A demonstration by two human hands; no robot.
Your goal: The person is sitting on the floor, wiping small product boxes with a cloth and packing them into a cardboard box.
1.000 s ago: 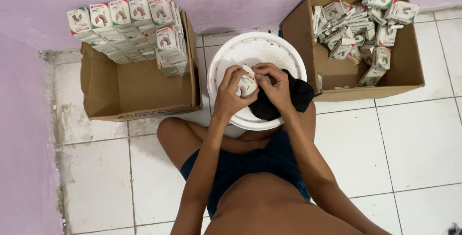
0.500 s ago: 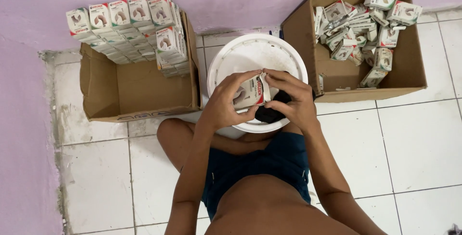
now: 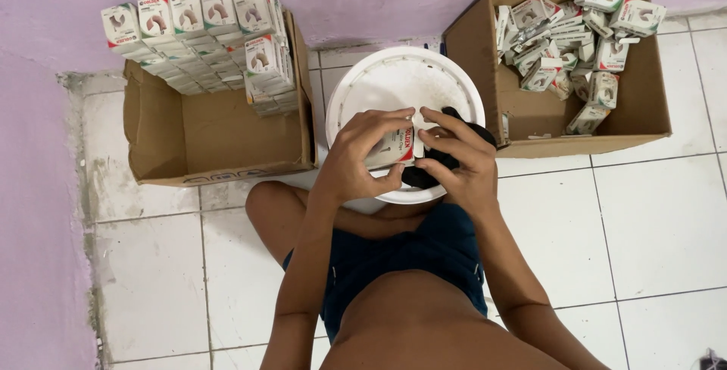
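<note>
Box now lower over white lid — left hand fingers pinching it, right hand pressing black cloth against flap; packing seemingly midway.

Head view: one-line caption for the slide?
Seated on a tiled floor, left hand and right hand hold a small carton with dark cloth over a white bucket lid.

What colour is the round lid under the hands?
White: the round lid shows best in the head view.
</note>
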